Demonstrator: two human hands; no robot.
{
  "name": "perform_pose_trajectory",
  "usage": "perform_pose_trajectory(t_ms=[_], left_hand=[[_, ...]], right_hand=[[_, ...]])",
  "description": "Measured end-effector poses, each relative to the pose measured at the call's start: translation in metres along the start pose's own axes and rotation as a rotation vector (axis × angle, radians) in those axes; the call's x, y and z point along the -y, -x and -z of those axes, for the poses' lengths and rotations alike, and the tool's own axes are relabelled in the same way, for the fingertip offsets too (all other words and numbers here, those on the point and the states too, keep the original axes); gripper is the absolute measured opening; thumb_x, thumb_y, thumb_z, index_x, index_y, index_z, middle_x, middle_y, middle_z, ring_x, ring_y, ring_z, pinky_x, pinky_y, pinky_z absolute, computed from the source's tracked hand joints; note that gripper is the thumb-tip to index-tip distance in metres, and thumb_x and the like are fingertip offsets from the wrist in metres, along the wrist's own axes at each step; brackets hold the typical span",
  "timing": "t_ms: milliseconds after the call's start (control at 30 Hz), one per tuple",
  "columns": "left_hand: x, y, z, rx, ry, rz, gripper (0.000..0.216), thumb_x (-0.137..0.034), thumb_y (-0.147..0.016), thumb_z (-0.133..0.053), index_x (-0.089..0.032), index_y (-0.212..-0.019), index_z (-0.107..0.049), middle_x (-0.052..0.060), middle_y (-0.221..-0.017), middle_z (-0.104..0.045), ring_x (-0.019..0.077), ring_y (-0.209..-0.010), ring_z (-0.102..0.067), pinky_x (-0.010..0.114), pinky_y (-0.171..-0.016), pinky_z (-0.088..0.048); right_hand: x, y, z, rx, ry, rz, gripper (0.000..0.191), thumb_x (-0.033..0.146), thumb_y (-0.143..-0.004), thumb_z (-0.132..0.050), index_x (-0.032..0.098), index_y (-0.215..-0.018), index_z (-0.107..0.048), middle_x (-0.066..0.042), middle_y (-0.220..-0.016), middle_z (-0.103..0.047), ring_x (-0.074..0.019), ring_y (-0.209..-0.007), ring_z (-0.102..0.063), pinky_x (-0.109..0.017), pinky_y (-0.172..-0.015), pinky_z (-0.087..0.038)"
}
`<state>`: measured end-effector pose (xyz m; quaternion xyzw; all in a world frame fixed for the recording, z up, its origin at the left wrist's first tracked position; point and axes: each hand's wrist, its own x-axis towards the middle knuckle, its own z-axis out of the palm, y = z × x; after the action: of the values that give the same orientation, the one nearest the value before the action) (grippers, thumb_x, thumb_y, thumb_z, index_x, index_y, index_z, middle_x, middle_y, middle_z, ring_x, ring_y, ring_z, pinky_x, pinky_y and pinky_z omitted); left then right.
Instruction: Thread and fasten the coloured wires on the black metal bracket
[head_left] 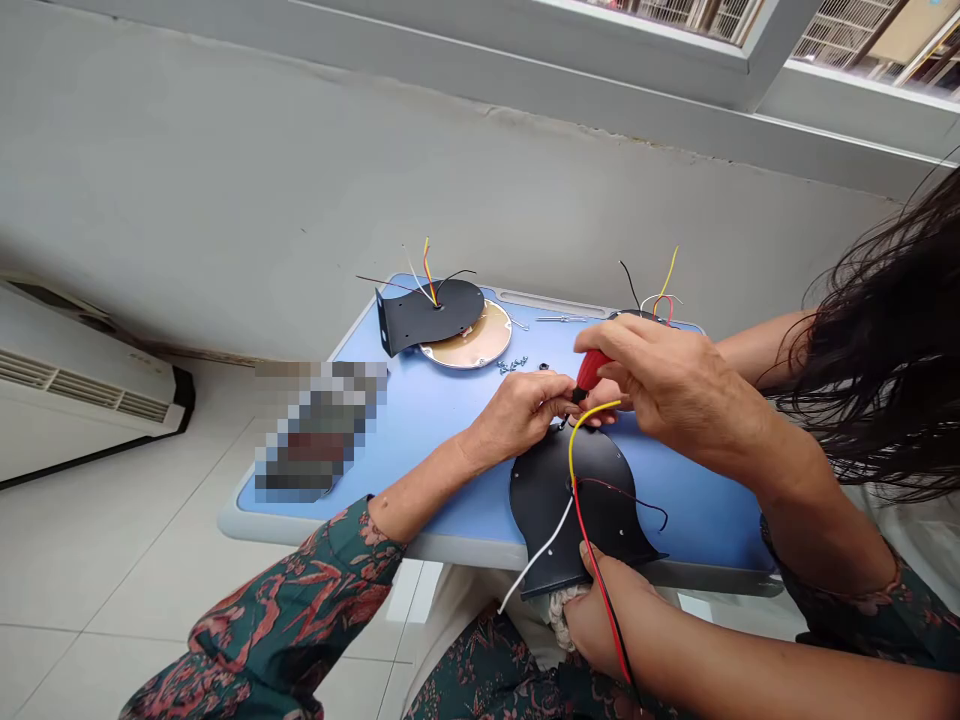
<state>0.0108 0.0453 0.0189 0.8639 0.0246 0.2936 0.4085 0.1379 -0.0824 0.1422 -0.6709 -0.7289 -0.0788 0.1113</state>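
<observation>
My right hand [667,390] is closed round the red handle of a screwdriver [592,372], which is tilted down at the far edge of a black metal bracket [574,525]. Beside its tip, my left hand [525,408] has its fingers pinched together; what they hold is hidden. Yellow, white, red and black wires [576,500] come out of the bracket's middle. A co-worker's hand [611,590] grips the bracket's near edge, and that person's other hand [606,400] is at its far edge, partly behind my right hand.
On the blue table [435,450], a second black bracket [439,310] with wires rests on a round disc [480,340]. Small screws [513,365] lie nearby. Another wired part [645,316] is at the back right. The co-worker's hair [900,330] hangs close on the right.
</observation>
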Motion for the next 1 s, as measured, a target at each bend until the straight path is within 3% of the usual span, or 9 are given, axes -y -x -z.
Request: perform_pose_trajectory(t_ms=[100, 233, 333, 500, 567, 700, 800, 900, 1000], left_hand=[[-0.005, 0.002, -0.003, -0.032, -0.004, 0.006, 0.016, -0.014, -0.093, -0.060, -0.018, -0.079, -0.066, 0.000, -0.076, -0.070, 0.0123, -0.067, -0.062, 0.022, -0.066, -0.047], [-0.011, 0.004, -0.007, -0.107, -0.009, -0.004, 0.018, -0.011, -0.093, -0.058, -0.018, -0.078, -0.065, -0.001, -0.073, -0.069, 0.0120, -0.067, -0.061, 0.022, -0.066, -0.047], [-0.008, 0.005, -0.008, -0.145, -0.030, -0.021, 0.022, -0.011, -0.093, -0.059, -0.018, -0.072, -0.065, -0.001, -0.070, -0.066, 0.0119, -0.066, -0.060, 0.022, -0.065, -0.046], [-0.002, 0.004, -0.005, -0.068, 0.022, 0.004, 0.018, -0.008, -0.089, -0.061, -0.017, -0.076, -0.069, 0.000, -0.074, -0.068, 0.0125, -0.070, -0.062, 0.023, -0.068, -0.047], [-0.003, 0.003, -0.005, -0.055, 0.043, 0.036, 0.017, -0.007, -0.088, -0.062, -0.017, -0.076, -0.069, -0.001, -0.071, -0.068, 0.0118, -0.067, -0.060, 0.022, -0.067, -0.046], [-0.009, 0.002, -0.007, -0.085, 0.111, 0.123, 0.016, -0.007, -0.087, -0.061, -0.017, -0.078, -0.067, -0.002, -0.073, -0.072, 0.0111, -0.065, -0.062, 0.021, -0.063, -0.047], [-0.009, 0.003, -0.006, -0.090, 0.115, 0.115, 0.017, -0.007, -0.088, -0.058, -0.018, -0.076, -0.065, -0.002, -0.072, -0.071, 0.0105, -0.064, -0.062, 0.020, -0.063, -0.047], [-0.007, 0.004, -0.005, -0.087, 0.088, 0.112, 0.016, -0.010, -0.088, -0.059, -0.018, -0.075, -0.066, -0.003, -0.070, -0.070, 0.0102, -0.063, -0.061, 0.020, -0.064, -0.047], [-0.008, 0.004, -0.007, -0.068, 0.157, 0.114, 0.011, -0.013, -0.089, -0.061, -0.018, -0.082, -0.068, -0.001, -0.077, -0.074, 0.0119, -0.068, -0.065, 0.022, -0.067, -0.050]], right_hand=[[0.004, 0.000, -0.003, -0.048, 0.142, -0.096, 0.015, 0.020, -0.093, -0.049, 0.015, -0.087, -0.061, -0.006, -0.072, -0.066, -0.0151, -0.059, -0.052, -0.028, -0.055, -0.027], [0.023, -0.002, -0.006, -0.116, 0.401, -0.293, 0.036, 0.042, -0.098, -0.049, 0.017, -0.076, -0.062, -0.003, -0.052, -0.055, -0.0146, -0.047, -0.041, -0.030, -0.052, -0.014], [0.025, -0.001, 0.001, -0.113, 0.384, -0.263, 0.036, 0.045, -0.098, -0.051, 0.017, -0.079, -0.064, -0.004, -0.059, -0.060, -0.0140, -0.049, -0.045, -0.030, -0.052, -0.015], [0.004, 0.000, 0.007, -0.023, 0.024, 0.045, 0.017, 0.019, -0.096, -0.049, 0.019, -0.096, -0.065, -0.004, -0.088, -0.071, -0.0126, -0.066, -0.057, -0.025, -0.057, -0.032], [0.001, -0.001, 0.002, -0.074, 0.067, -0.009, 0.018, 0.021, -0.096, -0.049, 0.017, -0.087, -0.064, -0.004, -0.074, -0.068, -0.0131, -0.060, -0.054, -0.026, -0.057, -0.032], [0.012, -0.001, -0.007, -0.186, 0.356, -0.246, 0.033, 0.036, -0.098, -0.049, 0.017, -0.075, -0.062, 0.000, -0.051, -0.051, -0.0131, -0.046, -0.039, -0.030, -0.052, -0.018], [0.016, -0.001, -0.002, -0.176, 0.371, -0.230, 0.035, 0.042, -0.099, -0.049, 0.018, -0.079, -0.065, -0.003, -0.058, -0.057, -0.0138, -0.050, -0.044, -0.030, -0.053, -0.017], [0.009, 0.000, 0.006, -0.086, 0.184, -0.066, 0.022, 0.029, -0.098, -0.049, 0.019, -0.097, -0.068, -0.005, -0.082, -0.070, -0.0144, -0.063, -0.055, -0.028, -0.056, -0.027], [0.006, 0.000, 0.006, -0.088, 0.135, -0.056, 0.022, 0.017, -0.094, -0.046, 0.018, -0.091, -0.068, -0.006, -0.084, -0.072, -0.0145, -0.066, -0.056, -0.028, -0.058, -0.030]])
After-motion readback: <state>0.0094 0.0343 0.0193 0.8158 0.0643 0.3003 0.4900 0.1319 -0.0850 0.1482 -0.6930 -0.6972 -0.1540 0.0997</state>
